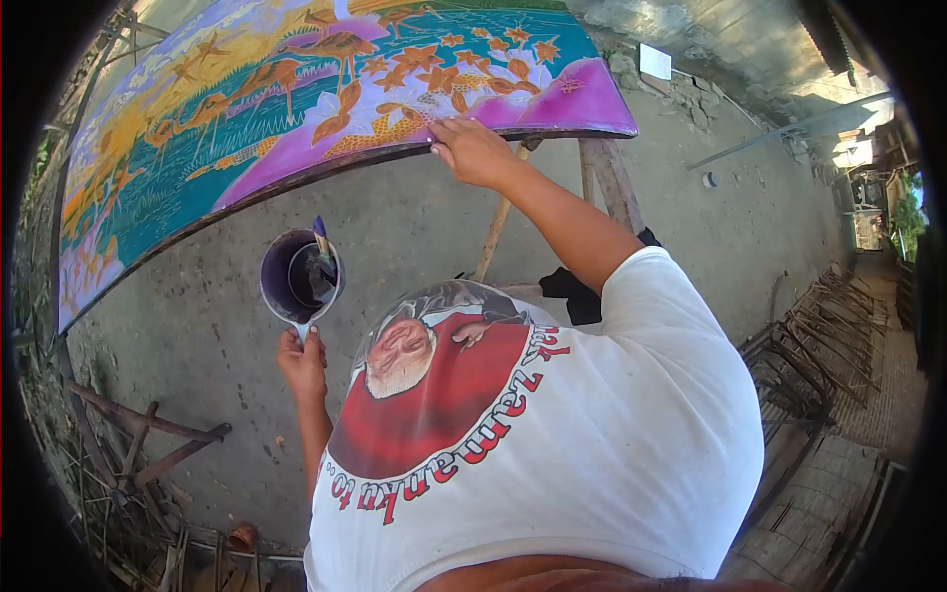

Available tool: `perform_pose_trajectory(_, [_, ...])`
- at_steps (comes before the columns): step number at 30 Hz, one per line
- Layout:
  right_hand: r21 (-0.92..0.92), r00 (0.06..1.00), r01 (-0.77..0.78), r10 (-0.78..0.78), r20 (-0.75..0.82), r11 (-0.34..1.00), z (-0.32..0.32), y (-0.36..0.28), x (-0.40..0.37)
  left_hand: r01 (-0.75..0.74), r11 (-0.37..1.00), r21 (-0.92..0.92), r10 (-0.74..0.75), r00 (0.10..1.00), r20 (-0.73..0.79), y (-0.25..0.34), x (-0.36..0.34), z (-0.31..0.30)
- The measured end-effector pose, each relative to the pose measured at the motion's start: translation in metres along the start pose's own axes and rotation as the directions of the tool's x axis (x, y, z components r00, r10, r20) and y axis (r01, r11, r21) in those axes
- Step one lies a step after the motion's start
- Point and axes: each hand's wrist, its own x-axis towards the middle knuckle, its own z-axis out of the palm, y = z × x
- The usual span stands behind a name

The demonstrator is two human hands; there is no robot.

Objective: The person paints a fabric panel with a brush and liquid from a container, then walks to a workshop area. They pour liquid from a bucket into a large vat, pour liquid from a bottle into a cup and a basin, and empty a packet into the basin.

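My left hand (304,365) is closed around the handle of a plastic dipper (270,286), held out over the ground. Dark liquid lies in the dipper, and a paintbrush (322,240) with a blue-purple handle leans inside it, bristles down. My right hand (472,150) is at the near edge of a large painted cloth (582,104). Its fingers lie over the edge on the cloth's face, with the thumb lower, against the dark frame bar (326,176). Orange birds and flowers, teal water and purple patches cover the cloth.
Wooden legs (610,183) prop the cloth's frame above a grey concrete floor (404,232). Dark wooden stands (148,444) are at the lower left. More wooden racks (819,335) line the right side. A small container (710,180) sits on the floor.
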Motion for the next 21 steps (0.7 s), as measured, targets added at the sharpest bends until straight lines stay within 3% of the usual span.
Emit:
perform_pose_trajectory(2, [-0.065,0.997,-0.072,0.070,-0.028,0.995,-0.005,0.041,-0.002,0.011,1.000,0.013,-0.011,1.000,-0.004,0.002,-0.001,0.010])
perform_pose_trajectory(4, [-0.051,0.939,-0.312,0.316,0.138,0.949,-0.017,0.069,0.005,0.011,1.000,0.025,-0.012,1.000,0.023,0.005,0.001,0.019])
perform_pose_trajectory(8, [-0.141,0.936,-0.334,0.345,0.064,0.932,-0.018,0.078,-0.007,0.019,0.997,0.072,-0.024,0.998,0.060,0.015,0.000,0.037])
perform_pose_trajectory(10, [-0.160,0.879,-0.408,0.434,0.198,0.899,-0.047,0.086,-0.025,-0.003,0.998,0.064,0.000,0.998,0.058,0.013,-0.001,0.040])
perform_pose_trajectory(14, [-0.214,0.852,-0.400,0.448,0.271,0.891,-0.059,0.105,-0.042,-0.039,0.998,0.058,0.035,0.997,0.070,0.012,-0.012,0.056])
perform_pose_trajectory(16, [-0.009,0.930,-0.243,0.236,0.281,0.970,-0.068,0.119,-0.057,-0.034,0.998,0.043,0.032,0.998,0.055,0.010,-0.018,0.062])
perform_pose_trajectory(17, [-0.004,0.932,-0.242,0.233,0.278,0.970,-0.064,0.139,-0.061,-0.015,0.999,0.031,0.014,0.999,0.039,0.010,-0.021,0.063])
perform_pose_trajectory(19, [-0.193,0.928,-0.294,0.328,0.178,0.936,-0.049,0.197,-0.059,-0.015,1.000,0.016,0.015,0.999,0.034,0.013,-0.026,0.069])
perform_pose_trajectory(21, [-0.209,0.923,-0.302,0.340,0.178,0.930,-0.058,0.226,-0.047,-0.014,1.000,-0.001,0.014,0.999,0.036,0.017,-0.033,0.078])
